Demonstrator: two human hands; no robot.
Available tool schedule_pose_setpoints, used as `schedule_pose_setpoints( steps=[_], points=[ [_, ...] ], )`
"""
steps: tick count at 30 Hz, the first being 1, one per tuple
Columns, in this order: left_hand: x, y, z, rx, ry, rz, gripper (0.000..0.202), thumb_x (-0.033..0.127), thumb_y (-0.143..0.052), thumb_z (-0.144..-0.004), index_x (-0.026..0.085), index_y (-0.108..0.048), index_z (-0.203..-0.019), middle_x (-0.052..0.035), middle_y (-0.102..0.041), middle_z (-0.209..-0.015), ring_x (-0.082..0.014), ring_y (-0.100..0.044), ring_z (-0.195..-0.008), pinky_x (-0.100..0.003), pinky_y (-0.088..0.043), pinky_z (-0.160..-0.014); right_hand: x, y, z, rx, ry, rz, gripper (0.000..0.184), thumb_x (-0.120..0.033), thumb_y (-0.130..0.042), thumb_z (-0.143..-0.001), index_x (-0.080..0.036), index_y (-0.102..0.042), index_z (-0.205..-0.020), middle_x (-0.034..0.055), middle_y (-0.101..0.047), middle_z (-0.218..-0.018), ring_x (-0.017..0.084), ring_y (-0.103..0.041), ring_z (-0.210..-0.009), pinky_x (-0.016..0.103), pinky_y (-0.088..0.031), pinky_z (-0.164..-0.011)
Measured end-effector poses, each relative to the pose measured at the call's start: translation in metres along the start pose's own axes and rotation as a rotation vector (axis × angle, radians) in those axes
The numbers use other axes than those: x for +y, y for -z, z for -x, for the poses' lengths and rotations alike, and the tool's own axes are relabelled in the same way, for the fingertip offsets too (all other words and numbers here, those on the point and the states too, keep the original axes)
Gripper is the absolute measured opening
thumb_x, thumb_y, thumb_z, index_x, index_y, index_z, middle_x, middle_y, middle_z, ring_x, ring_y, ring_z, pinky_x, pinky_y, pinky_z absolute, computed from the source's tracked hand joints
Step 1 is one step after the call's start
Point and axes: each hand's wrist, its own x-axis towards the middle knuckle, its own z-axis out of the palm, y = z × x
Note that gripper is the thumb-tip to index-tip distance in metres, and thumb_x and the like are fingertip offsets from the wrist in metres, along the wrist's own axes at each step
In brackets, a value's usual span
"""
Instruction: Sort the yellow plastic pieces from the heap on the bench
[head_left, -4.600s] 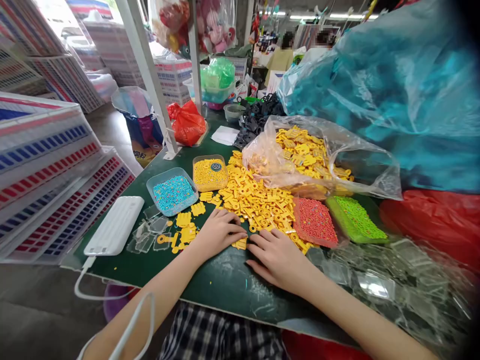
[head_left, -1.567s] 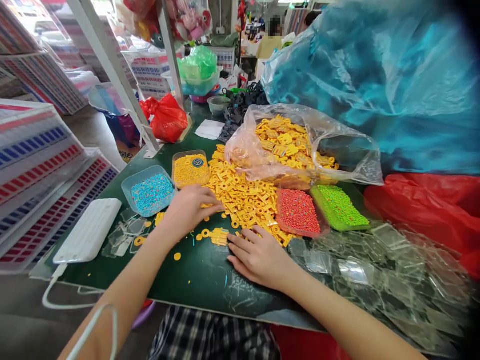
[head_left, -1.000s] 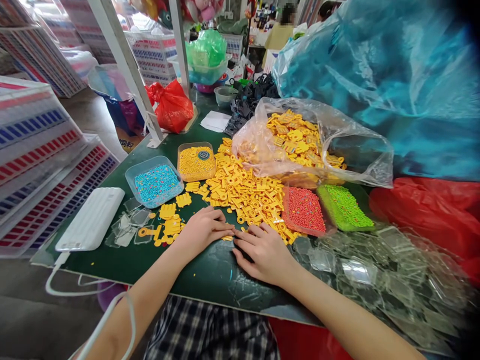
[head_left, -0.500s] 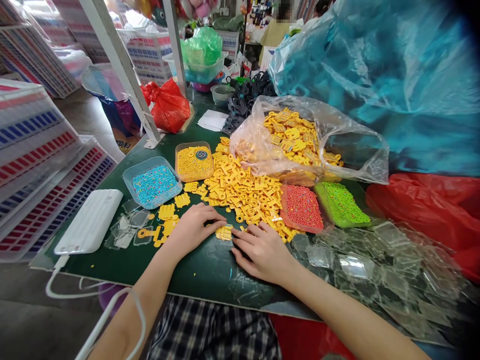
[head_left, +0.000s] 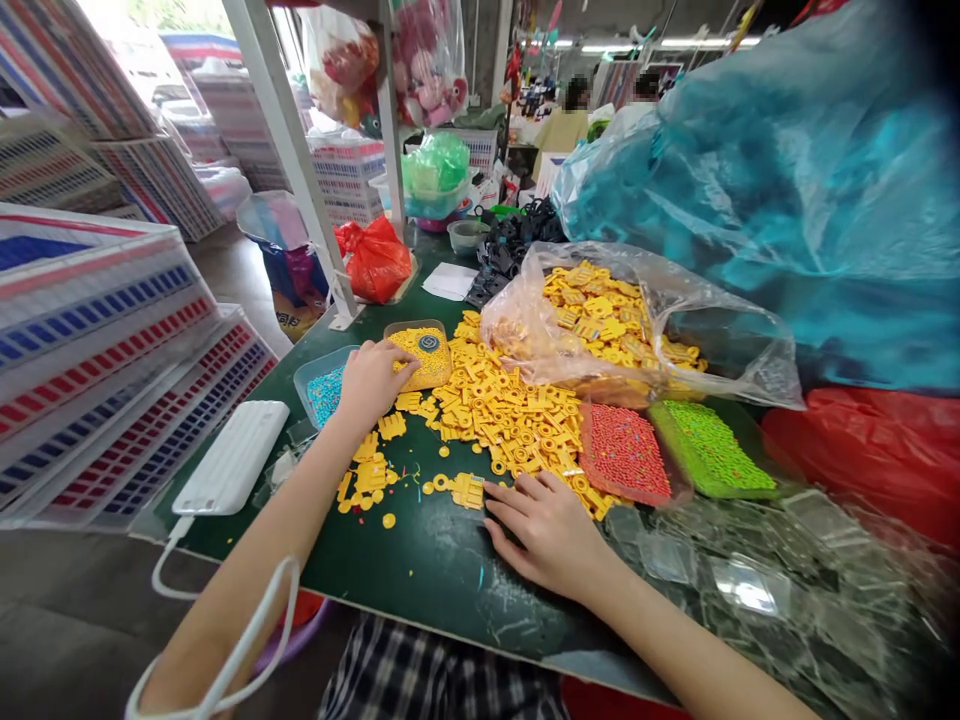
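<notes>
My left hand (head_left: pixel 376 380) reaches over the near-left edge of a clear tray of yellow beads (head_left: pixel 420 362). Its fingers are drawn in to a pinch at the beads; whatever lies between the fingertips is hidden. My right hand (head_left: pixel 553 528) lies on the green tabletop with spread fingers, the fingertips touching the right edge of a flat yellow plastic piece (head_left: pixel 468 491). Small yellow rings (head_left: pixel 440 483) lie just left of that piece. Beyond both hands spreads a heap of yellow plastic parts (head_left: pixel 510 405). Blue beads (head_left: pixel 325 393) show in a tray partly behind my left hand.
Trays of red beads (head_left: pixel 626 452) and green beads (head_left: pixel 712 447) stand to the right, before loose clear plastic squares (head_left: pixel 750 585). A plastic bag (head_left: pixel 739 350) holds more yellow parts. At left lies a white power bank (head_left: pixel 232 458); its cable (head_left: pixel 259 620) crosses my left forearm.
My left hand has left the yellow piece and moved up and left to the yellow bead tray. My right hand stays beside the piece. The camera view has shifted, showing more of the background.
</notes>
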Motion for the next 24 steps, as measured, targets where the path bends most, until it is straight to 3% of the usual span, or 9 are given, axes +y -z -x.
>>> schedule_pose_setpoints(
  steps=[2, 4, 6, 9, 12, 16, 19, 22, 24],
  points=[
    [-0.003, 0.003, -0.023, -0.164, 0.000, -0.093, 0.024, 0.035, -0.058, -0.090, 0.022, -0.075, -0.099, -0.0090, -0.069, -0.113, -0.0307, -0.055, -0.109, -0.039, -0.039, -0.087, 0.002, -0.002, 0.000, -0.004, 0.017, -0.013, 0.027, -0.027, -0.046, -0.095, -0.019, -0.071, -0.086, 0.0032, -0.076, -0.098, 0.017, -0.057, -0.073, 0.034, -0.034, -0.067],
    [-0.003, 0.001, -0.042, -0.270, -0.010, -0.121, 0.016, 0.032, -0.066, -0.083, 0.023, -0.077, -0.090, -0.0087, -0.073, -0.101, -0.0314, -0.057, -0.106, -0.039, -0.038, -0.086, 0.003, -0.004, -0.001, 0.001, 0.029, -0.022, 0.026, -0.027, -0.047, -0.094, -0.019, -0.070, -0.085, 0.0023, -0.075, -0.097, 0.017, -0.057, -0.073, 0.034, -0.034, -0.066],
    [-0.002, -0.003, -0.055, -0.333, -0.011, -0.133, 0.009, 0.029, -0.071, -0.076, 0.023, -0.077, -0.080, -0.0079, -0.074, -0.087, -0.0308, -0.061, -0.098, -0.038, -0.038, -0.084, 0.004, -0.005, -0.001, 0.022, 0.033, -0.023, 0.025, -0.026, -0.048, -0.094, -0.018, -0.069, -0.083, 0.0015, -0.075, -0.095, 0.017, -0.057, -0.073, 0.034, -0.034, -0.066],
    [0.000, -0.007, -0.064, -0.370, -0.014, -0.160, 0.006, 0.027, -0.075, -0.070, 0.021, -0.076, -0.073, -0.0071, -0.074, -0.082, -0.0300, -0.063, -0.091, -0.039, -0.038, -0.084, 0.007, -0.005, -0.002, 0.050, 0.038, -0.012, 0.024, -0.025, -0.048, -0.094, -0.018, -0.069, -0.084, 0.0013, -0.075, -0.093, 0.016, -0.058, -0.072, 0.034, -0.034, -0.065],
    [0.000, -0.005, -0.062, -0.324, -0.024, -0.182, 0.013, 0.032, -0.074, -0.071, 0.020, -0.075, -0.076, -0.0095, -0.074, -0.085, -0.0321, -0.063, -0.094, -0.041, -0.038, -0.086, 0.011, 0.003, -0.006, 0.102, 0.051, 0.010, 0.024, -0.024, -0.049, -0.094, -0.019, -0.069, -0.084, 0.0023, -0.075, -0.092, 0.016, -0.058, -0.073, 0.033, -0.035, -0.065],
    [-0.003, -0.001, -0.051, -0.197, -0.055, -0.177, 0.029, 0.045, -0.065, -0.080, 0.020, -0.075, -0.088, -0.0149, -0.071, -0.102, -0.0364, -0.058, -0.106, -0.043, -0.039, -0.087, 0.018, 0.029, -0.017, 0.225, -0.011, 0.000, 0.021, -0.024, -0.049, -0.095, -0.019, -0.069, -0.090, 0.0025, -0.075, -0.092, 0.015, -0.061, -0.075, 0.031, -0.039, -0.066],
    [-0.006, -0.001, -0.045, -0.091, -0.030, -0.150, 0.040, 0.055, -0.061, -0.081, 0.018, -0.075, -0.081, -0.0162, -0.071, -0.092, -0.0367, -0.058, -0.100, -0.043, -0.039, -0.083, 0.030, 0.059, -0.023, 0.318, -0.102, -0.040, 0.020, -0.025, -0.050, -0.094, -0.019, -0.070, -0.093, 0.0041, -0.075, -0.091, 0.016, -0.064, -0.078, 0.031, -0.044, -0.069],
    [-0.006, 0.002, -0.037, 0.043, 0.005, -0.098, 0.048, 0.062, -0.058, -0.083, 0.017, -0.073, -0.075, -0.0144, -0.069, -0.083, -0.0340, -0.058, -0.093, -0.044, -0.037, -0.082, 0.052, 0.091, -0.016, 0.380, -0.290, -0.046, 0.024, -0.027, -0.047, -0.094, -0.019, -0.070, -0.095, 0.0067, -0.075, -0.093, 0.019, -0.066, -0.086, 0.033, -0.047, -0.078],
    [-0.004, 0.004, -0.027, 0.128, -0.038, -0.032, 0.050, 0.060, -0.054, -0.087, 0.015, -0.073, -0.077, -0.0136, -0.069, -0.089, -0.0325, -0.057, -0.095, -0.044, -0.036, -0.084, 0.071, 0.109, -0.006, 0.296, -0.522, -0.065, 0.027, -0.031, -0.045, -0.093, -0.020, -0.070, -0.097, 0.0061, -0.074, -0.094, 0.020, -0.066, -0.084, 0.034, -0.048, -0.078]
  ],
)
